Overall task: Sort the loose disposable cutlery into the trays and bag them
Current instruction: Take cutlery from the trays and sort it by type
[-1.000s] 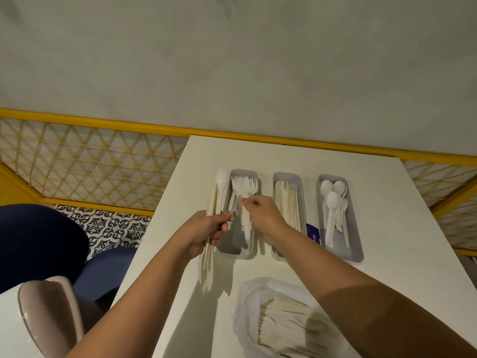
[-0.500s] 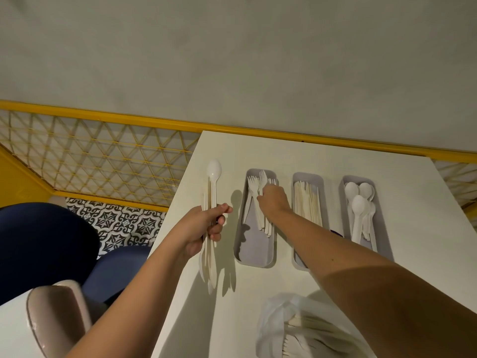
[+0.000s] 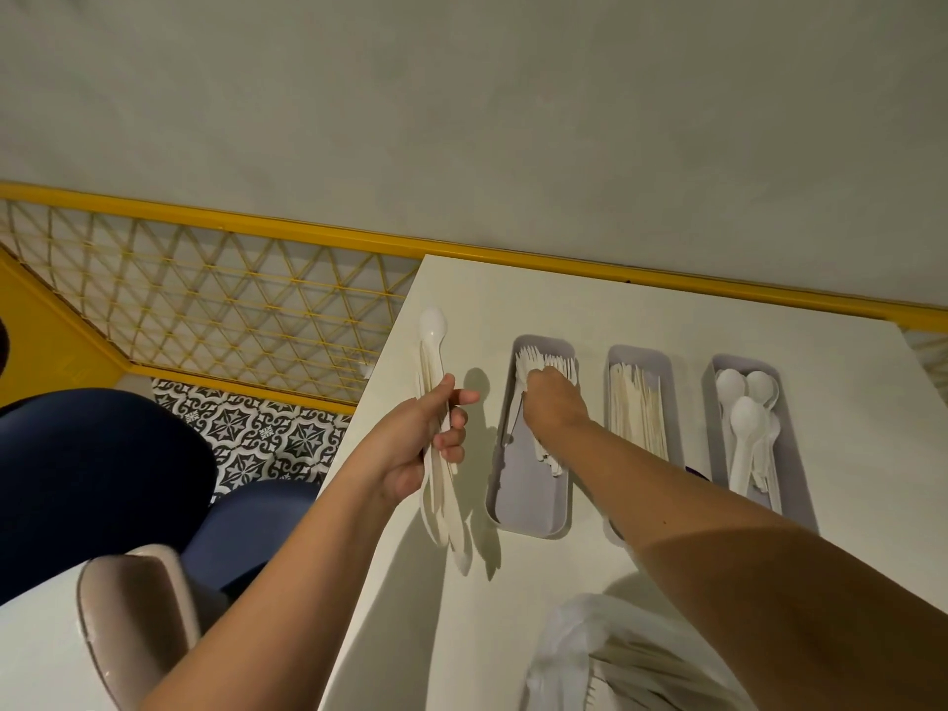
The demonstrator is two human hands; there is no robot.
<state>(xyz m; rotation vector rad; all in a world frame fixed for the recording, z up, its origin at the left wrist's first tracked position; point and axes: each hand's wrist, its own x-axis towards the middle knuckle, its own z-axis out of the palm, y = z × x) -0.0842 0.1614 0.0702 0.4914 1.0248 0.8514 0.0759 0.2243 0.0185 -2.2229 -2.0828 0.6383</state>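
Three grey trays stand side by side on the white table (image 3: 667, 310). My left hand (image 3: 418, 443) grips a bundle of mixed white cutlery (image 3: 436, 392) upright, a spoon bowl at its top, left of the trays. My right hand (image 3: 554, 402) reaches into the left tray (image 3: 528, 510), its fingers curled round the white forks (image 3: 546, 364) lying there. The middle tray (image 3: 638, 354) holds pale knives (image 3: 638, 413). The right tray (image 3: 792, 454) holds white spoons (image 3: 744, 418). A clear plastic bag (image 3: 574, 644) with more cutlery lies at the near edge.
The table's left edge runs just beside my left hand. Below it are a dark blue seat (image 3: 92, 479), a patterned tile floor (image 3: 267, 433) and a beige chair back (image 3: 133, 623). A yellow lattice railing (image 3: 205, 300) borders the far side.
My right hand carried a fork from in front of the trays into the left tray and now sits over the fork heads. The view shifted left, and my left hand rose slightly.
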